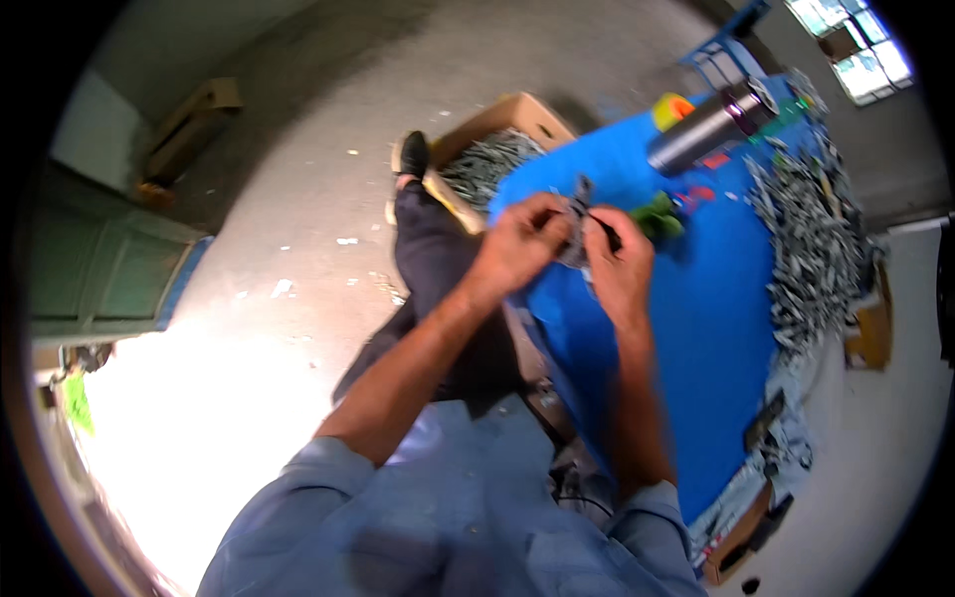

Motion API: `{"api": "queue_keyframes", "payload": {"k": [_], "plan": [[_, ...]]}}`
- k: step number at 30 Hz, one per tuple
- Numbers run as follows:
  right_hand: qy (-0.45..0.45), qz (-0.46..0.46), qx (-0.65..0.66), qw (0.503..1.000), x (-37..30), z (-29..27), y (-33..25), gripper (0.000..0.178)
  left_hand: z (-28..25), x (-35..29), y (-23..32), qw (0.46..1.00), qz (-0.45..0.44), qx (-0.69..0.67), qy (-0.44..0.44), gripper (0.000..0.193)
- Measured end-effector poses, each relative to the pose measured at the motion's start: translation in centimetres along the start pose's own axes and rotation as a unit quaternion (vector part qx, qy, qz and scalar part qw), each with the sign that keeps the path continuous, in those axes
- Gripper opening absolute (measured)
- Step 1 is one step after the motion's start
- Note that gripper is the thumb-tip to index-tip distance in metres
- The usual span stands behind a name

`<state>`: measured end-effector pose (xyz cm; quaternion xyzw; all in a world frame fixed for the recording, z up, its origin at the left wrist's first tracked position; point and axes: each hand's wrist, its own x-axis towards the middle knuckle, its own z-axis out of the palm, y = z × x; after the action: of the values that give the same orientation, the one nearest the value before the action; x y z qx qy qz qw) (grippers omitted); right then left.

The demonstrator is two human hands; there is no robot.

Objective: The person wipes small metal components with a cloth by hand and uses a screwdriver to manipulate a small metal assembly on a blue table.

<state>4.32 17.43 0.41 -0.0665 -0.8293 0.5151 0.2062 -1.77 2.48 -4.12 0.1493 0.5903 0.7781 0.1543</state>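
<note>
Over the left edge of the blue-covered table (711, 328), my two hands meet at a small grey piece (575, 224), slim at the top and wider below. Its exact kind is too blurred to tell. My left hand (525, 241) pinches it from the left, thumb and fingertips pressed together. From the other side my right hand (619, 261) is closed with its fingertips on the same piece. Just beyond the right hand lies a bunched green thing (659, 216) on the table. Small red bits (700, 194) are scattered beside it.
A metal flask (704, 127) lies or leans by a yellow-orange roll (672, 110) at the table's far end. Many grey pieces are heaped (811, 239) along the right edge. On the floor, a cardboard box (527, 109) holds similar pieces, near my outstretched foot (413, 154).
</note>
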Motion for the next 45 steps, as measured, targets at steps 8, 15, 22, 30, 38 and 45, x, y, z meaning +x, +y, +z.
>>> {"api": "queue_keyframes", "payload": {"k": [8, 15, 22, 30, 38, 45], "plan": [[-0.052, -0.080, -0.081, 0.992, -0.6, -0.7, -0.5, 0.019, 0.4, -0.3, -0.3, 0.988, 0.041, 0.137, 0.062, 0.025], [-0.102, 0.041, -0.012, 0.994, -1.6, -4.0, -0.4, 0.016, 1.5, -0.5, 1.2, 0.992, -0.046, 0.118, 0.018, 0.031], [-0.010, 0.062, 0.015, 0.998, -3.6, -7.1, 2.5, 0.019, 1.6, -0.6, 2.2, 0.996, -0.064, 0.059, 0.030, 0.033], [0.198, 0.162, 0.093, 0.962, -6.8, -12.0, 2.3, 0.025, 1.6, -0.7, 2.5, 0.995, -0.071, 0.057, 0.029, 0.032], [0.165, 0.152, 0.057, 0.973, -10.0, -9.1, 1.1, 0.029, 1.4, -1.1, 1.8, 0.999, -0.021, -0.017, 0.028, 0.029], [0.047, 0.000, -0.057, 0.997, -6.7, -5.0, 0.7, 0.026, 0.7, -1.6, 0.2, 1.000, -0.022, -0.005, -0.017, 0.018]]}}
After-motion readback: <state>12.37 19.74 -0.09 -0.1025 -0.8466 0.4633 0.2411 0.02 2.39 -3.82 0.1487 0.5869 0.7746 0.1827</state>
